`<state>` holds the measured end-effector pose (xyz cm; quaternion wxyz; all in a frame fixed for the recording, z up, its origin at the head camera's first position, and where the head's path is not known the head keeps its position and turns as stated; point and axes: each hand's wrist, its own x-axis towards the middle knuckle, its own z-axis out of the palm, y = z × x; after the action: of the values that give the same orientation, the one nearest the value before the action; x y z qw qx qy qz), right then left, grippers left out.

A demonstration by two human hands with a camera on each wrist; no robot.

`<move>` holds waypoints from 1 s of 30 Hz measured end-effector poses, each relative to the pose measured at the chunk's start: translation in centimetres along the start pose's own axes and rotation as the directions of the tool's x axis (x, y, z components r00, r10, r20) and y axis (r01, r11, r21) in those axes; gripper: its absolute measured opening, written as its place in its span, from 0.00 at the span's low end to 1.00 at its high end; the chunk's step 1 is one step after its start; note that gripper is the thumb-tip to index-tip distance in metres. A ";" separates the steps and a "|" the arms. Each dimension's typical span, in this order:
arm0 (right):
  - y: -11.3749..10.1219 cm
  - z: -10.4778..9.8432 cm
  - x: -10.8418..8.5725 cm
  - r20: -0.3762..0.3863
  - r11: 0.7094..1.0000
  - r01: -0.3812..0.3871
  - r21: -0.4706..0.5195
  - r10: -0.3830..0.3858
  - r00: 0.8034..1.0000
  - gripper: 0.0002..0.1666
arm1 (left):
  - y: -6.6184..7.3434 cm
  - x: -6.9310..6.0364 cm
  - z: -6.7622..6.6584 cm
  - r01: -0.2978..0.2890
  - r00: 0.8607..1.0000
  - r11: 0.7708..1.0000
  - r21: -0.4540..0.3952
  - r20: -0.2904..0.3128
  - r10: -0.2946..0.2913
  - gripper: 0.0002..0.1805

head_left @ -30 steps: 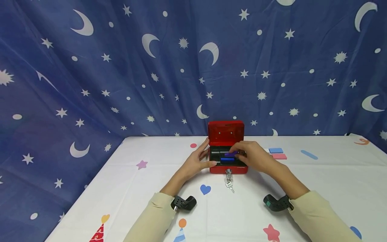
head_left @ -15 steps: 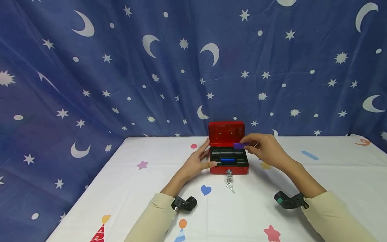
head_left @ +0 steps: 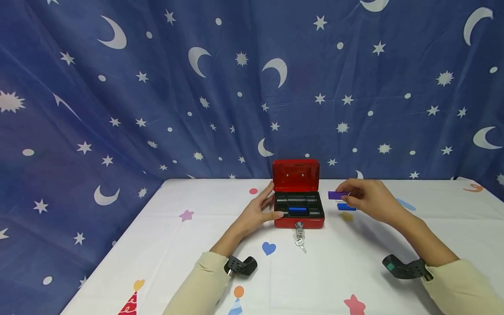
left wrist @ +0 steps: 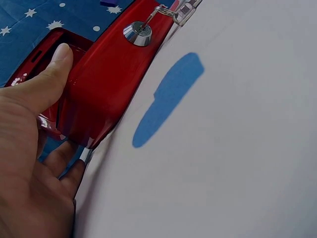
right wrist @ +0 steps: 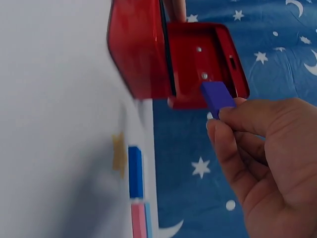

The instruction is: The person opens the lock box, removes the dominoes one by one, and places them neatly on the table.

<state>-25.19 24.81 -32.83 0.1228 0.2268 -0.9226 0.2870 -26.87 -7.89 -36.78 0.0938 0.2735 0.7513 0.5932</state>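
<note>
A small red cash box [head_left: 313,223] with a black inner tray stands with its lid [head_left: 296,175] raised. My left hand [head_left: 253,212] holds its left side, thumb [left wrist: 57,64] over the rim and fingers along the outside. In the tray's front middle compartment lies a blue block [head_left: 298,210]. To the right of the box, my right hand [head_left: 372,199] pinches a flat purple block [right wrist: 217,96] between thumb and fingers, in the air. Below that hand, another blue block [head_left: 346,207] lies on the table. Keys [head_left: 300,243] hang from the front lock [left wrist: 137,33].
A pink block [right wrist: 138,220] lies beside the blue one on the table, with paler blocks next to them, partly hidden in the head view. The white tablecloth [head_left: 220,245] has printed shapes. Behind the table hangs a blue curtain [head_left: 236,113] with moons and stars.
My right hand has lifted the purple block out of the box and carried it to the right, over the blocks on the table. The left hand stays on the box.
</note>
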 end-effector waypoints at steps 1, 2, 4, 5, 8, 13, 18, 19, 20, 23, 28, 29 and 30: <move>0.2 -0.2 -0.2 0.005 1.000 -0.011 -0.001 0.011 1.000 0.11 | 0.0 0.0 0.0 0.000 1.000 1.000 0.000 0.000 0.000 0.48; 0.4 -0.3 -0.4 0.009 1.000 -0.019 -0.004 0.019 1.000 0.11 | 0.0 0.0 0.0 -0.002 1.000 1.000 0.000 0.000 0.002 0.48; 1.0 -0.5 -0.9 0.022 0.999 -0.037 -0.002 0.037 0.999 0.11 | 0.0 0.0 0.0 -0.002 1.000 1.000 0.003 0.001 0.002 0.48; 1.2 -0.6 -1.1 0.034 0.999 -0.044 0.003 0.044 0.998 0.11 | 0.0 0.1 0.0 -0.005 1.000 1.000 0.002 0.001 0.005 0.48; 2.0 -0.6 -1.6 0.074 0.998 -0.064 0.020 0.062 0.995 0.12 | 0.0 0.1 -0.1 -0.006 1.000 1.000 0.012 0.002 0.006 0.49; 3.0 -0.4 -1.8 0.129 0.995 -0.077 0.064 0.068 0.989 0.12 | 0.2 0.0 -0.2 -0.009 1.000 0.999 0.031 0.002 0.009 0.48; 3.8 -0.1 -2.1 0.160 0.994 -0.075 0.081 0.061 0.985 0.13 | 0.3 0.0 -0.2 -0.014 1.000 1.000 0.027 0.002 0.014 0.48; 4.0 0.1 -2.1 0.167 0.994 -0.077 0.079 0.063 0.984 0.13 | 0.3 -0.1 -0.2 -0.012 1.000 1.000 0.025 -0.001 0.012 0.48; 4.2 0.2 -2.2 0.172 0.994 -0.078 0.076 0.064 0.983 0.13 | 0.3 -0.1 -0.2 -0.010 1.000 1.000 0.022 -0.002 0.010 0.48; 4.6 0.7 -2.5 0.176 0.995 -0.074 0.061 0.062 0.982 0.12 | 0.2 -0.1 -0.1 -0.003 1.000 1.000 0.016 -0.005 0.003 0.48; 5.0 1.3 -2.8 0.131 0.997 -0.062 0.038 0.056 0.990 0.11 | -0.1 0.0 0.0 -0.005 1.000 1.000 0.007 -0.006 0.005 0.49; 5.0 1.3 -2.9 0.119 0.998 -0.059 0.025 0.056 0.991 0.11 | -0.1 0.0 0.0 -0.007 1.000 1.000 0.008 -0.007 0.007 0.49; 5.1 1.4 -2.9 0.106 0.998 -0.062 0.011 0.060 0.993 0.11 | -0.1 0.1 0.0 -0.009 1.000 1.000 0.006 -0.007 0.009 0.49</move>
<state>-25.31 28.68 -37.42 0.0633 0.2143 -0.9322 0.2849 -26.97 -7.86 -36.90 0.0879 0.2750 0.7522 0.5923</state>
